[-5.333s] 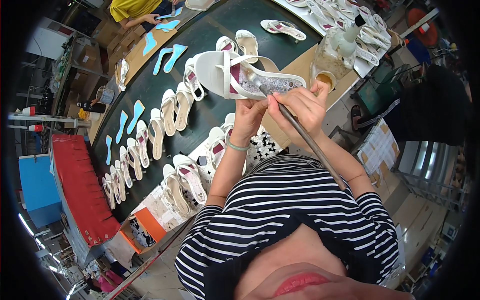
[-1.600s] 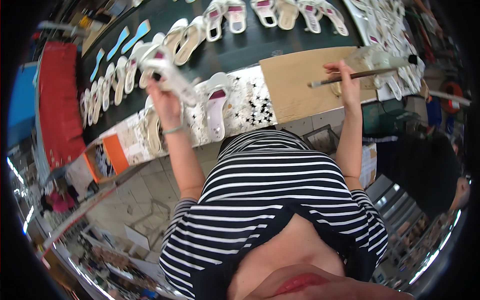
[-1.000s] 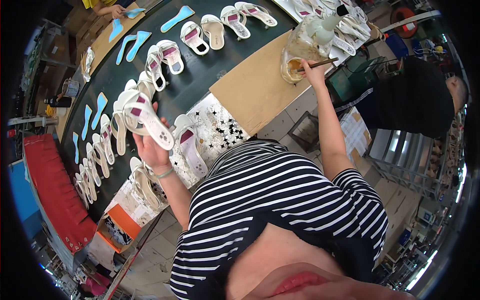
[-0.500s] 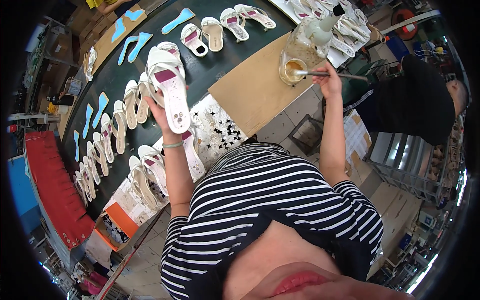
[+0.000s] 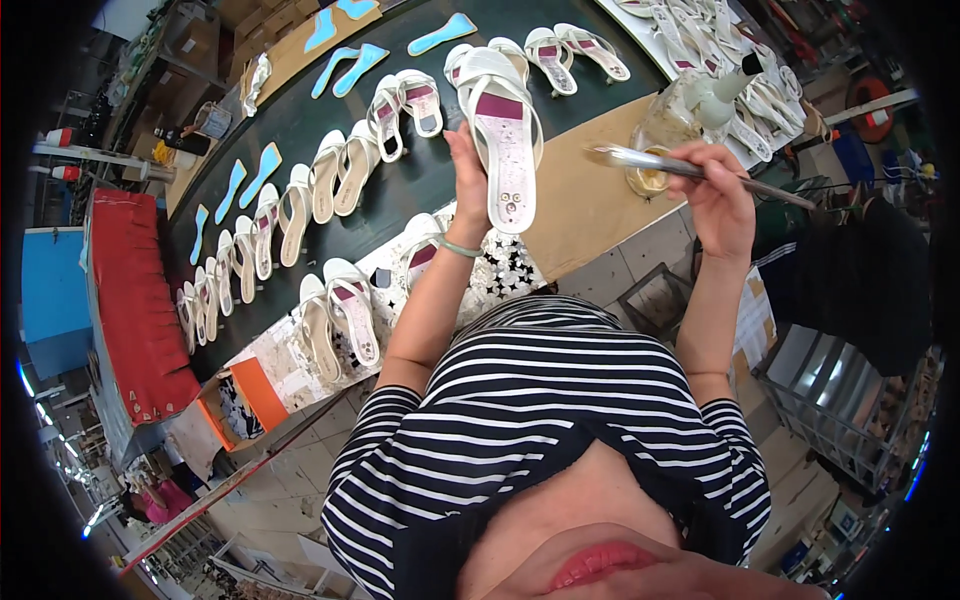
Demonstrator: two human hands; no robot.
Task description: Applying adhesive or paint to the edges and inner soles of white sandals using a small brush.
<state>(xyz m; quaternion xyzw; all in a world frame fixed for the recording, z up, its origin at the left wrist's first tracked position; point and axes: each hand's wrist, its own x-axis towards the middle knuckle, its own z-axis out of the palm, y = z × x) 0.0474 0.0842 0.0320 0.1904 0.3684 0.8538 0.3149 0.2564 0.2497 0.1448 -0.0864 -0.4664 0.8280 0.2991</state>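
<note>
A white sandal (image 5: 513,160) with crossed straps and a purple patch on its insole is in my left hand (image 5: 470,180), its heel end toward me. Two small round metal spots show at that end. My right hand (image 5: 720,200) is closed round the dark handle of a brush (image 5: 640,158). The brush's wet-looking bristles point left toward the sandal and stay apart from it. Behind the brush stands a small pot (image 5: 648,182) of amber stuff, partly hidden by the brush and my fingers.
Rows of white sandals (image 5: 353,178) stand on the dark green bench (image 5: 290,130), with blue shoe-shaped pieces (image 5: 360,70) beyond. A stained bottle (image 5: 712,100) is by the pot. Brown board (image 5: 580,180) lies at the near edge. An orange box (image 5: 258,395) sits lower left.
The brush has come up out of the pot and moved left relative to it, nearer the sandal. My left hand still holds the sandal. The whole view has shifted.
</note>
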